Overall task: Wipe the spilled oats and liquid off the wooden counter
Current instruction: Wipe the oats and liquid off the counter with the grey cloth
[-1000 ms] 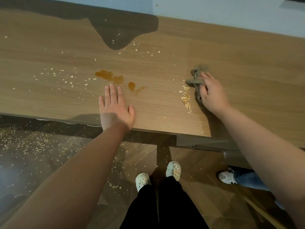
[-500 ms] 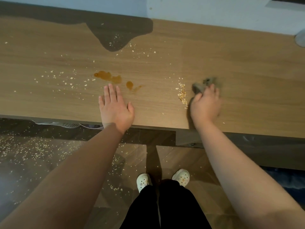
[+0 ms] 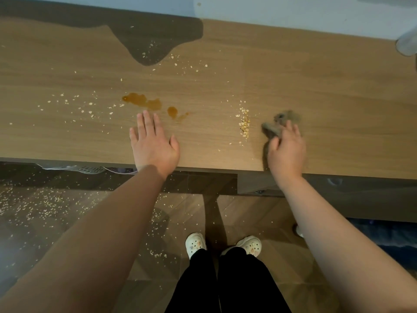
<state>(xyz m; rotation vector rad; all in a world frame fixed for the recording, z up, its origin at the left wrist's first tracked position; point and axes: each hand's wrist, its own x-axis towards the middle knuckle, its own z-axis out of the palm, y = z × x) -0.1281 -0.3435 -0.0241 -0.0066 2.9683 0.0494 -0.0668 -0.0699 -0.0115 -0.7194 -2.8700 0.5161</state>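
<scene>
By my reckoning I'm well short of done: one small ridge of oats (image 3: 244, 125) is heaped on the wooden counter (image 3: 316, 86), but the brown liquid (image 3: 144, 101) and loose flakes (image 3: 90, 109) lie unwiped. My right hand (image 3: 285, 150) curls around the grey cloth (image 3: 274, 128), just right of that ridge. My left hand (image 3: 153, 145) lies flat with fingers straight, fingertips just short of the puddle.

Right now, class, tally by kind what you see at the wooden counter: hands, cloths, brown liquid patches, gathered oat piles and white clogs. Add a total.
hands: 2 (left hand, right hand)
cloth: 1
brown liquid patches: 2 (large, small)
gathered oat pile: 1
white clogs: 2 ()
Total: 8
</scene>
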